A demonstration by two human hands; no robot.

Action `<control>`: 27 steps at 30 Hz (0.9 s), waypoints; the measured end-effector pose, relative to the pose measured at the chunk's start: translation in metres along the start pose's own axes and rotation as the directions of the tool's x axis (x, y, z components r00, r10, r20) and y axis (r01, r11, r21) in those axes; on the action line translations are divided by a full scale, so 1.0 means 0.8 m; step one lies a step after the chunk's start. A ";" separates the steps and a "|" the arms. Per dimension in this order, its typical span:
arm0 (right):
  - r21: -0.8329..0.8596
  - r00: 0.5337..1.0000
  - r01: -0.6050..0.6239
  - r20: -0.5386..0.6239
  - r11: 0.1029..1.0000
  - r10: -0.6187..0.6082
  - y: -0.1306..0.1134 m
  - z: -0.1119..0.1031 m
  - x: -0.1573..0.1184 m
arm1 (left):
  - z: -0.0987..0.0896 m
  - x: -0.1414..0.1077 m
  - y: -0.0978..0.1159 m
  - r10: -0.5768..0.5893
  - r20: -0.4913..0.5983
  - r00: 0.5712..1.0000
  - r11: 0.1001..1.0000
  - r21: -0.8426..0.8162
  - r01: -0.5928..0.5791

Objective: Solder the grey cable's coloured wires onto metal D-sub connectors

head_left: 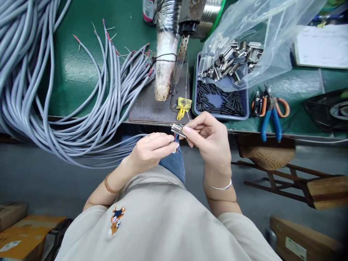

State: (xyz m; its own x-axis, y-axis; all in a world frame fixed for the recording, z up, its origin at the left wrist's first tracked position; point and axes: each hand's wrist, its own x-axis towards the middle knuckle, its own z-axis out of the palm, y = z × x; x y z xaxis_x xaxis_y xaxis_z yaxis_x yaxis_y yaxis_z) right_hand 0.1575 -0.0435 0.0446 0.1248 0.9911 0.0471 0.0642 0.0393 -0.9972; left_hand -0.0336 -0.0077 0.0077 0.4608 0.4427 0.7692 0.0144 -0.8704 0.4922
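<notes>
Between the fingertips of my right hand (208, 136) is a small metal multi-pin connector (178, 129), held just off the bench's front edge. Thin coloured wires (176, 137) meet its pin row. My left hand (153, 146) pinches those wires at the end of a grey cable, most of which the fingers hide. A soldering iron (181, 58) is fixed tip-down above a dark plate (146, 105), beside a stained wrapped tube (164, 65). Right behind the connector sits a yellow clip (182, 108), with a thin wire of solder running down past it.
Many grey cables (108, 83) with stripped ends cover the bench's left side. A blue bin (246, 108) holds black sleeves and a plastic bag of metal connectors (231, 59). Pliers (272, 112) lie to its right. A wooden stool (326, 192) and cardboard boxes (301, 239) stand below.
</notes>
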 end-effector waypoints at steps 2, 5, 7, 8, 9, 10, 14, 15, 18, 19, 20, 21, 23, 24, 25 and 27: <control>-0.166 0.998 0.063 -0.020 0.984 -0.068 -0.005 -0.001 -0.005 | 0.002 -0.003 0.004 0.009 0.020 1.000 0.996 0.087 -0.011; -0.334 0.989 0.134 -0.010 0.933 -0.146 -0.008 -0.003 -0.010 | 0.010 -0.003 0.011 -0.182 -0.007 0.983 0.981 -0.064 0.181; -0.395 0.978 0.163 -0.054 0.904 -0.200 -0.010 -0.005 -0.013 | 0.016 0.001 0.015 -0.438 -0.027 0.899 0.853 -0.327 0.406; -0.419 0.963 0.176 -0.112 0.890 -0.244 -0.011 -0.006 -0.015 | 0.019 0.003 0.016 -0.576 -0.011 0.818 0.725 -0.469 0.504; -0.437 0.934 0.195 -0.191 0.878 -0.302 -0.012 -0.006 -0.017 | 0.022 0.006 0.017 -0.693 0.029 0.720 0.568 -0.593 0.571; -0.450 0.880 0.228 -0.285 0.864 -0.381 -0.014 -0.006 -0.019 | 0.025 0.010 0.017 -0.779 0.088 0.621 0.403 -0.687 0.604; -0.525 0.472 0.480 -0.521 0.703 -0.711 -0.019 -0.005 -0.035 | 0.033 0.021 0.013 -0.872 0.279 0.402 0.007 -0.814 0.581; -0.551 0.451 0.493 -0.500 0.673 -0.739 -0.020 -0.006 -0.039 | 0.035 0.023 0.012 -0.875 0.294 0.384 -0.025 -0.820 0.572; -0.623 0.711 0.361 -0.298 0.694 -0.637 -0.019 -0.010 -0.046 | 0.043 0.025 0.012 -0.876 0.302 0.375 -0.038 -0.820 0.571; -0.637 0.800 0.313 -0.223 0.704 -0.558 -0.017 -0.011 -0.045 | 0.046 0.025 0.013 -0.873 0.305 0.380 -0.031 -0.814 0.581; -0.640 0.863 0.288 -0.148 0.712 -0.482 -0.015 -0.011 -0.041 | 0.049 0.025 0.014 -0.870 0.309 0.385 -0.024 -0.805 0.593; -0.632 0.902 0.281 -0.083 0.722 -0.423 -0.012 -0.011 -0.036 | 0.051 0.026 0.015 -0.868 0.310 0.389 -0.015 -0.798 0.603; -0.596 0.936 0.286 0.008 0.750 -0.351 -0.006 -0.009 -0.024 | 0.053 0.027 0.017 -0.867 0.315 0.385 -0.008 -0.783 0.622; -0.572 0.945 0.282 0.026 0.770 -0.327 -0.002 -0.008 -0.018 | 0.053 0.028 0.017 -0.869 0.316 0.382 -0.007 -0.778 0.628; -0.544 0.952 0.269 0.025 0.794 -0.305 0.002 -0.007 -0.013 | 0.053 0.029 0.018 -0.871 0.310 0.380 -0.003 -0.778 0.628; -0.484 0.967 0.223 -0.003 0.846 -0.256 0.010 -0.008 -0.008 | 0.052 0.029 0.018 -0.872 0.301 0.386 0.007 -0.781 0.625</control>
State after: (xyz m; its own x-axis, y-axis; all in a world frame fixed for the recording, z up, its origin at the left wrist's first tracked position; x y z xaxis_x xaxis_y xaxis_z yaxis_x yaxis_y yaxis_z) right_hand 0.1634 -0.0504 0.0370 0.1073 0.9475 0.3011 0.5617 0.1921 -0.8048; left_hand 0.0140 -0.0187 0.0161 0.4318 0.8651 -0.2552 -0.4052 0.4389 0.8020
